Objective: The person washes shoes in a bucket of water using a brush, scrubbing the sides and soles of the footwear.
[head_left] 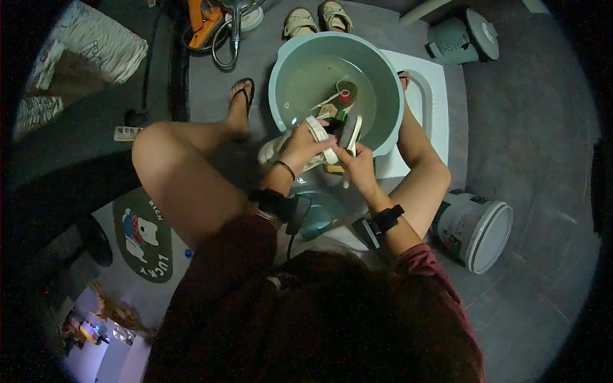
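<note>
A large pale green basin (272,96) of cloudy water stands between my legs. Over its near rim, my left hand (302,148) grips a white shoe (317,129), partly covered by the fingers. My right hand (361,168) is closed round the pale handle of a scrubbing brush (350,132), its grey bristles close beside the shoe. In the water lie a dark oval piece with a red patch (345,97), a white cord (326,101) and a small tan block (328,110). Another pale shoe (271,152) shows beside my left wrist, outside the basin.
Beyond the basin are two light shoes (300,23). A white squat toilet pan (436,96) lies at its right. A lidded bin (461,38) stands far right, and a white bucket (476,230) lies nearer. A shower hose (223,56) and a dark oval mat (142,236) are leftward.
</note>
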`<action>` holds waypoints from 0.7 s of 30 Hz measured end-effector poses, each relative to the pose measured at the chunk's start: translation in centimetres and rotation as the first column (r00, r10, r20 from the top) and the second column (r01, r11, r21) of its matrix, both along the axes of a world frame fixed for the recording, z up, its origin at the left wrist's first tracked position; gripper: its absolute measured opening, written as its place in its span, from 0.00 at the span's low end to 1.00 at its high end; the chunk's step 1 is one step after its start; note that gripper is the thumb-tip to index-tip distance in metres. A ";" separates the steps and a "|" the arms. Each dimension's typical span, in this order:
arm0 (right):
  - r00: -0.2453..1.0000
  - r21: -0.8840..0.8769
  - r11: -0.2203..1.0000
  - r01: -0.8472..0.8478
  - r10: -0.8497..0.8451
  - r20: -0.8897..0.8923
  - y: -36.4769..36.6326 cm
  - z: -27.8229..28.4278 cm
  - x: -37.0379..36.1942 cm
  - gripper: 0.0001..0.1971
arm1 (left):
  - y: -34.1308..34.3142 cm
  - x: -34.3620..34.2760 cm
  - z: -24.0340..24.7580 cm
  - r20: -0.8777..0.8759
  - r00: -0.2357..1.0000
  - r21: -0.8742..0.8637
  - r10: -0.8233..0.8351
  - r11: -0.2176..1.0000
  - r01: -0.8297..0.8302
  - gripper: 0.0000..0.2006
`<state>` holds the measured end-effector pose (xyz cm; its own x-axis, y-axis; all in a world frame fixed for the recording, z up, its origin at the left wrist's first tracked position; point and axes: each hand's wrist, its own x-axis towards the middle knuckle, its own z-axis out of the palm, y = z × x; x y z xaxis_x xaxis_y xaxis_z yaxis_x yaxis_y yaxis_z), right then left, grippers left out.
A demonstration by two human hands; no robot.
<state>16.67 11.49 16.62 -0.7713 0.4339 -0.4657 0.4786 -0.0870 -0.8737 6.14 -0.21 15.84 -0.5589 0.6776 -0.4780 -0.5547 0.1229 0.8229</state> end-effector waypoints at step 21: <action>0.920 0.910 0.329 -0.251 0.373 0.119 -3.9 3.8 -1.7 0.31 | 0.9 -2.3 0.5 0.425 0.905 0.577 -0.018 0.776 -0.255 0.29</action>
